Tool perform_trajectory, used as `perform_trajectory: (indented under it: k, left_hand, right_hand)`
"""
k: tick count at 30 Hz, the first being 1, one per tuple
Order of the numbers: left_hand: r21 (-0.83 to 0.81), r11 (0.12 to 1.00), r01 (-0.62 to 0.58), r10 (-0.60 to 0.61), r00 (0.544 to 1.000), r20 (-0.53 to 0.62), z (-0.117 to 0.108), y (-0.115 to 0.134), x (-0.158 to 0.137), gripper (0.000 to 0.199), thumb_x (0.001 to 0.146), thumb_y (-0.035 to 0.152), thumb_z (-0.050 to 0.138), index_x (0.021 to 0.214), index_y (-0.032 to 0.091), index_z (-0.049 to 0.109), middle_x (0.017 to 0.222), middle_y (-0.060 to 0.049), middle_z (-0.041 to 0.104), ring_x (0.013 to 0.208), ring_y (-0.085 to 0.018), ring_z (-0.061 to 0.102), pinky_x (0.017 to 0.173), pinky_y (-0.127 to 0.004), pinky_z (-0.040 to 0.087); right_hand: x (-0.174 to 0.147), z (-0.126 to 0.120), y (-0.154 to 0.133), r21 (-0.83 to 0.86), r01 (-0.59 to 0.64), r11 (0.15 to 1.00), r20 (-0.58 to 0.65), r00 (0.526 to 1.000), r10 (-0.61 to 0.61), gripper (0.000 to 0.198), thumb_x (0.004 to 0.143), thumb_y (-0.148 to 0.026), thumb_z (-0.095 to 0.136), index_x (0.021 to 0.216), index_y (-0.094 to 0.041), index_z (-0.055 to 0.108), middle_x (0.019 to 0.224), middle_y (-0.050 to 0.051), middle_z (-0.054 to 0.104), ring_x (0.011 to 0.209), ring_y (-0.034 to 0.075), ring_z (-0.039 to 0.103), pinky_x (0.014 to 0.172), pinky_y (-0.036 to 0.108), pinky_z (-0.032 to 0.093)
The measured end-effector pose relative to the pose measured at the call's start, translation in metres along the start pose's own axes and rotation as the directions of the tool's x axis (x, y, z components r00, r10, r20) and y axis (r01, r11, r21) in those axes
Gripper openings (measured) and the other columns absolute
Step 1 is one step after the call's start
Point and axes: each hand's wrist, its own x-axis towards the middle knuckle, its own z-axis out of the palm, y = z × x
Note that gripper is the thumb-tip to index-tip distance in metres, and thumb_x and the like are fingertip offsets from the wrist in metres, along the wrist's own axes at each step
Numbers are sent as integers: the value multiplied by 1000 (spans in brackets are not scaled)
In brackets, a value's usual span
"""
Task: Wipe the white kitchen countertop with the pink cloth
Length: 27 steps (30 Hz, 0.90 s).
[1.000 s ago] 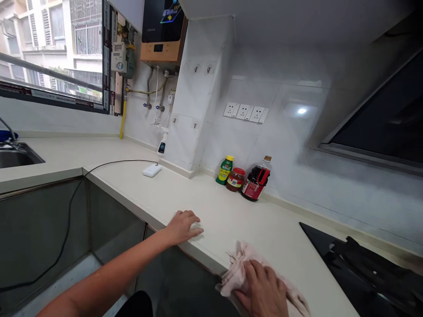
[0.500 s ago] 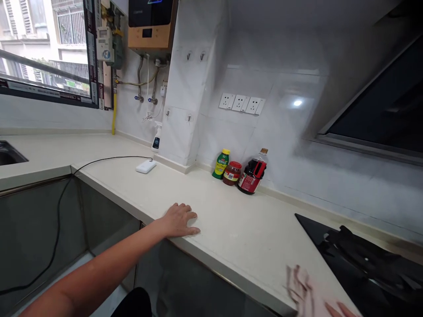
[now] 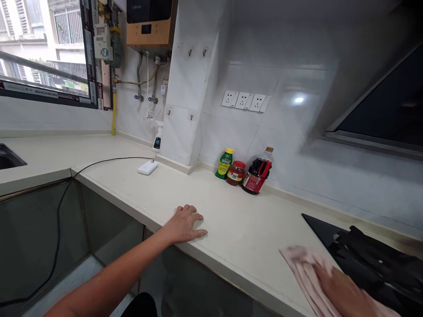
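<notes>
My left hand [image 3: 187,224] lies on the pale countertop [image 3: 231,211] near its front edge, palm down with fingers spread, holding nothing. At the lower right, my right hand [image 3: 343,286] grips a pale pink cloth [image 3: 306,268] against the counter, just left of the black cooktop [image 3: 324,231]. Motion blurs this hand, and part of the cloth covers its fingers. Beyond my left hand, by the wall, stand a green bottle with a yellow cap [image 3: 224,164], a red-lidded jar [image 3: 235,173] and a large dark sauce bottle [image 3: 256,176].
A white power bank-like box [image 3: 147,167] sits on the counter with a black cable [image 3: 59,211] running off the edge. A spray bottle [image 3: 157,138] stands by the pillar. The sink [image 3: 11,156] is at far left; a range hood [image 3: 380,110] hangs at right.
My right hand has come further into view with the cloth, which has moved up and spread out on the counter. My left hand stays on the counter; the view has shifted slightly.
</notes>
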Motion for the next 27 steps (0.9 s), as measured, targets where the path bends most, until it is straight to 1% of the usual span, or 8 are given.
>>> perform_trajectory:
  k: [3,8,11,15,18,21,24,27]
  left_hand:
    - [-39,999,23,-23,1000,5,0,-2,2,58,96,66,50,135,24,61,139,-15,56,132,-34,47,107,-50,37]
    - [-105,989,108,-114,992,-55,6,-7,5,63,101,65,38,151,28,47,158,-14,41,147,-33,34,116,-56,29]
    - [-132,983,129,-141,986,-85,8,-11,5,59,103,61,37,151,29,47,160,-12,41,148,-30,33,118,-54,27]
    - [-187,978,97,-112,991,-75,10,-16,6,49,105,56,34,142,32,57,151,-4,55,143,-24,42,117,-48,29]
    - [-217,973,78,-91,995,-48,10,-17,6,47,107,53,32,135,32,62,142,-1,63,139,-22,48,115,-46,29]
    - [-219,972,88,-99,994,-40,8,-15,4,51,106,57,30,137,30,60,144,-3,62,137,-23,49,114,-46,29]
    - [-191,980,48,-52,999,-12,4,-11,1,57,105,62,28,139,28,59,144,-6,60,137,-25,49,112,-45,31]
    - [-106,994,-11,10,1000,-13,1,-5,-3,61,103,66,30,138,26,60,142,-9,60,135,-28,49,109,-46,34]
  right_hand:
    - [30,13,-75,-7,-8,1000,127,992,9,46,97,-53,59,136,-28,56,149,10,46,131,29,48,110,54,42]
    - [42,45,-172,66,191,979,270,942,-201,46,97,-46,63,135,-22,56,142,10,51,124,28,54,105,54,48]
    - [41,51,-204,130,334,933,306,882,-358,48,96,-47,64,136,-21,55,143,10,51,126,30,52,106,55,47]
    - [39,48,-220,186,446,876,313,818,-483,48,96,-47,63,136,-22,55,145,10,50,128,30,51,107,56,45]
    - [33,44,-213,199,444,874,314,816,-486,46,97,-47,62,135,-23,56,145,10,50,127,29,52,107,55,45]
    - [20,41,-177,190,392,900,319,842,-434,48,98,-54,57,136,-24,56,147,11,48,130,29,50,111,56,41]
    - [5,41,-98,139,275,951,323,895,-306,64,97,-69,35,137,-25,59,149,14,50,138,34,45,115,59,37]
    - [-1,42,-5,49,94,994,212,972,-102,78,88,-77,19,127,-30,68,144,8,57,138,31,47,115,53,41]
